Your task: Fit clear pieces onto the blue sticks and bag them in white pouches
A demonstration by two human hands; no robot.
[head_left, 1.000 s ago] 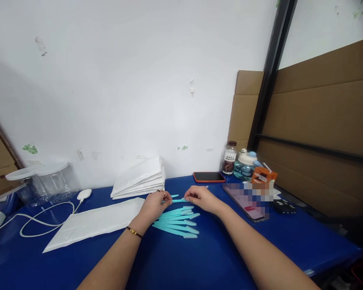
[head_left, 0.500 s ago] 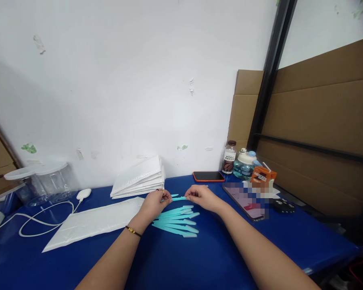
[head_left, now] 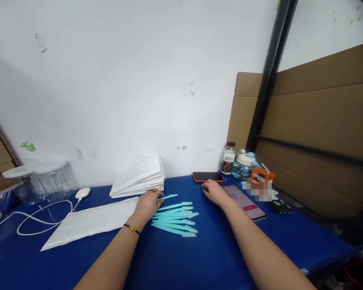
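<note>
Several turquoise eyebrow razors (head_left: 175, 221) lie fanned out on the blue table, their broader ends to the right. My left hand (head_left: 148, 205) is at the far end of the fan, fingers bent and closed around the left end of the farthest razor (head_left: 170, 196). Its fingertips partly cover that end. To the right, my right hand (head_left: 214, 192) rests low over the table, empty as far as I can see, fingers loosely bent and apart. It is just in front of an orange-edged phone (head_left: 208, 177).
Left of the razors lies a flat white padded envelope (head_left: 90, 221), with a stack of similar envelopes (head_left: 139, 177) behind. Clear jars (head_left: 53, 183) and a white cable (head_left: 27, 233) are farther left. A second phone (head_left: 245, 203), bottles (head_left: 229, 159) and an orange carton (head_left: 261, 176) stand right.
Both hands held a razor between them; my right hand has let go and moved right toward the phone. Another razor now lies at the fan's far side, and my left hand has shifted slightly left.
</note>
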